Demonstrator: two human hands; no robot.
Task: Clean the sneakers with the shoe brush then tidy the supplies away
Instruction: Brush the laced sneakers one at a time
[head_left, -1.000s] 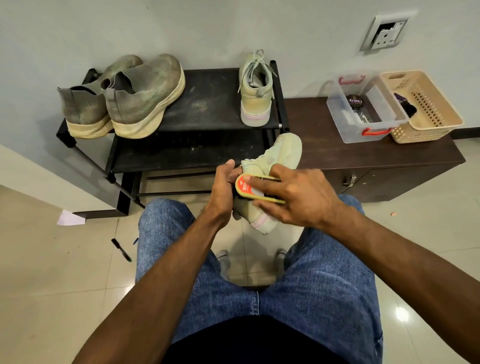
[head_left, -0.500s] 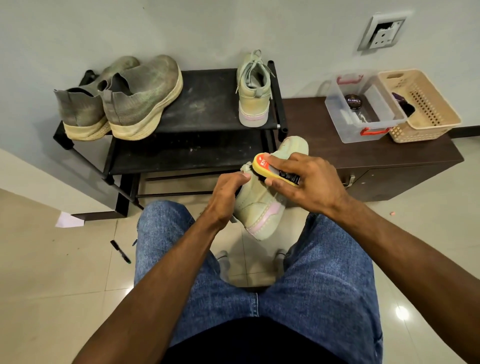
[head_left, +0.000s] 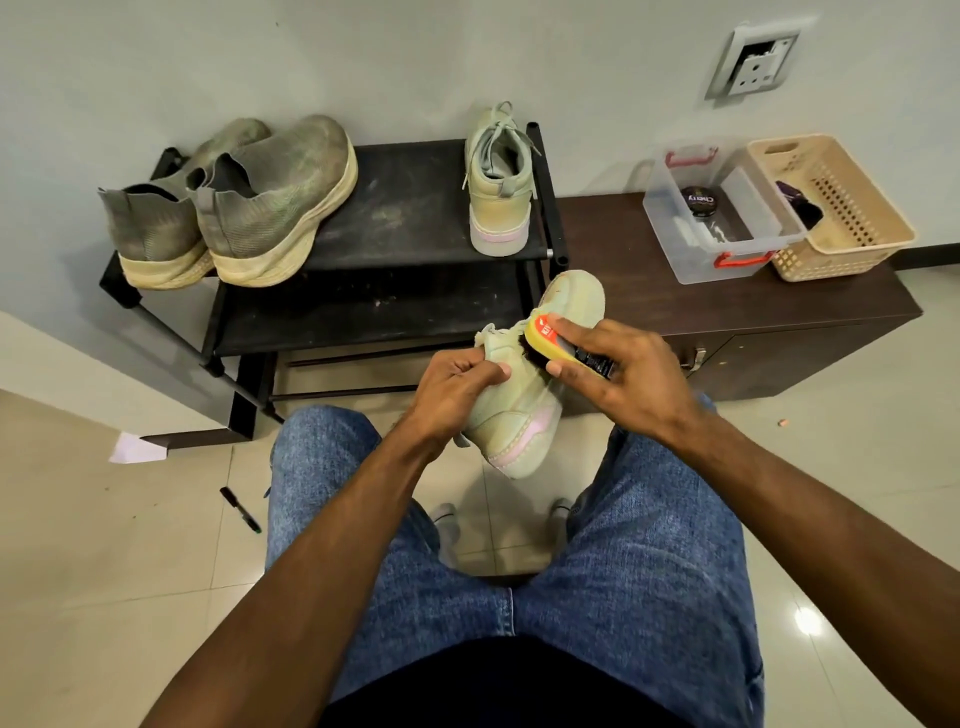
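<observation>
Head view: left hand (head_left: 452, 387) gripping pale green sneaker (head_left: 524, 410), right hand (head_left: 631, 376) clasping yellow shoe brush (head_left: 558, 345), bristles on upper.

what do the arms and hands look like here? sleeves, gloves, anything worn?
Both forearms are bare: no sleeves in view. Left hand and right hand are bare too, with no gloves, rings, watch or wristband visible. Nothing marks either arm.

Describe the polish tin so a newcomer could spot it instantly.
Start at the dark wooden cabinet right of the black shoe rack. Two containers sit on top; take the clear plastic box with red handles, left of the beige basket. The polish tin is the round black item inside it.
</observation>
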